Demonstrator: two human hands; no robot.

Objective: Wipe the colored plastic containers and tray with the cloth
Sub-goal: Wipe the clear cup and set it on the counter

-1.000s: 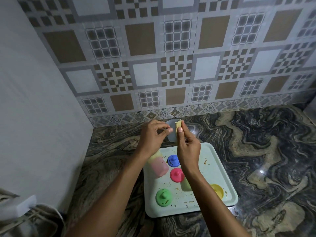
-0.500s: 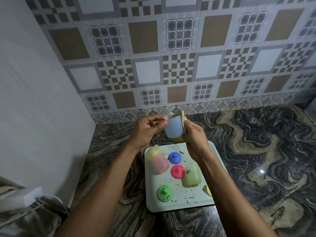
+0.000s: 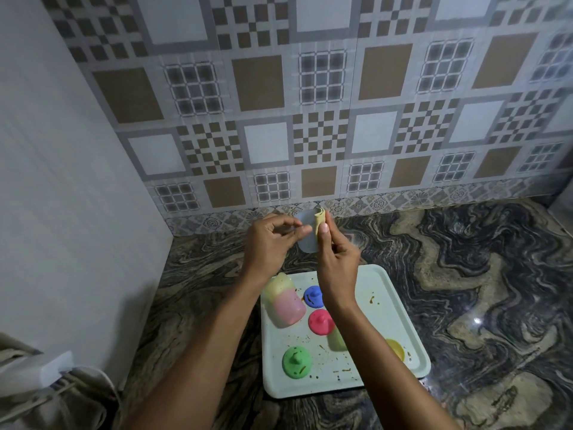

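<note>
**Change of state.** 0.5 s ago the pale blue container [image 3: 305, 240] faced the camera broadside, with the cloth [image 3: 319, 226] cupped behind it. The container now shows less of its side, and the cloth stands as a narrow upright fold along its right edge. This suggests the container is being turned against the cloth, so the wipe of this item is probably under way rather than finished.

**Hands.** The left hand [image 3: 271, 243] has its fingers curled and pinches the left edge of the container. The right hand [image 3: 336, 265] pinches the cloth between thumb and fingers and presses it to the container.

**Position of task items.** Container and cloth are held between the 2 hands, above the bench [image 3: 465, 274] and beyond the far edge of the tray [image 3: 400, 321].

On the tray:
- a yellow and pink container pair [image 3: 283, 302] lies near the left forearm
- a blue lid [image 3: 313, 296], a pink lid [image 3: 321, 321] and a green lid [image 3: 296, 363]
- a green container [image 3: 338, 338], partly hidden by the right forearm
- a yellow lid [image 3: 395, 349]

Brown specks remain on the tray surface, so the tray is not yet wiped.
</note>
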